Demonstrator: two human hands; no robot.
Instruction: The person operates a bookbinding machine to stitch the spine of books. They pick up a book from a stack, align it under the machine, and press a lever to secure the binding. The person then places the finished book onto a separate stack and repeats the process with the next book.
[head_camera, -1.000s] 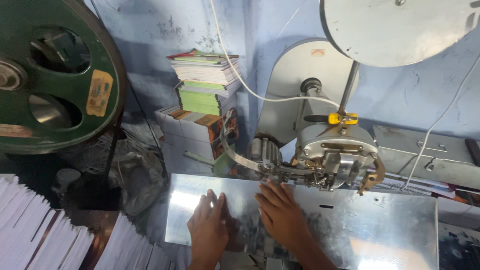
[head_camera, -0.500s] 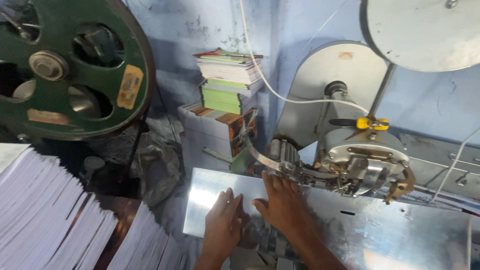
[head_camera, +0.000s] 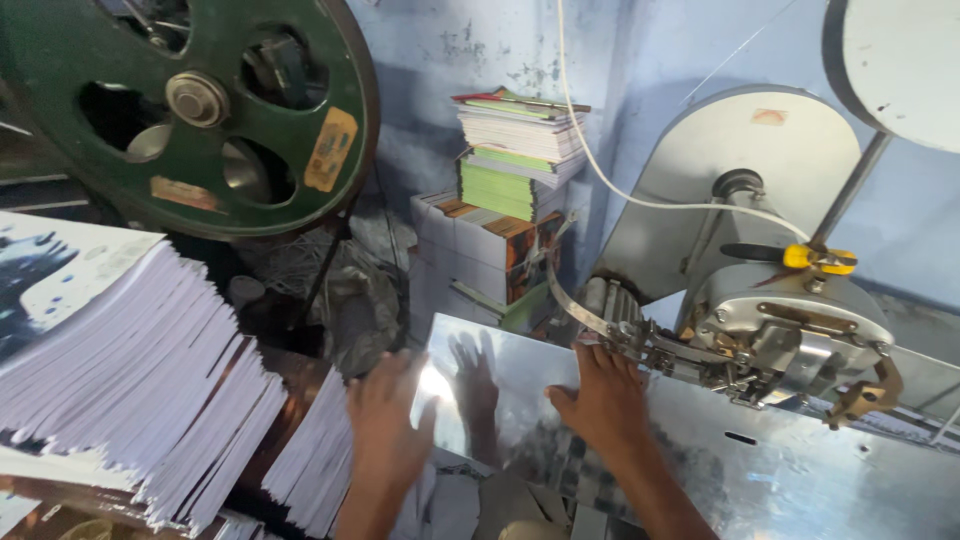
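My right hand (head_camera: 604, 406) lies flat on the shiny metal plate (head_camera: 760, 470) of a stitching machine, its fingertips close under the machine's metal head (head_camera: 790, 340). Off the plate's left edge, my left hand (head_camera: 383, 420) is open with fingers spread and motion-blurred, and it holds nothing. It hovers just right of fanned stacks of white paper booklets (head_camera: 130, 380). Neither hand grips anything.
A large green flywheel (head_camera: 200, 100) fills the upper left. Books are piled on boxes (head_camera: 505, 190) against the blue wall. A grey round guard (head_camera: 740, 190), a white cable and a yellow-tipped lever (head_camera: 815, 258) sit above the machine head.
My left hand has slid left off the metal plate toward the paper stacks. The right hand stays on the plate. The view has swung left, showing more of the booklets and the flywheel.
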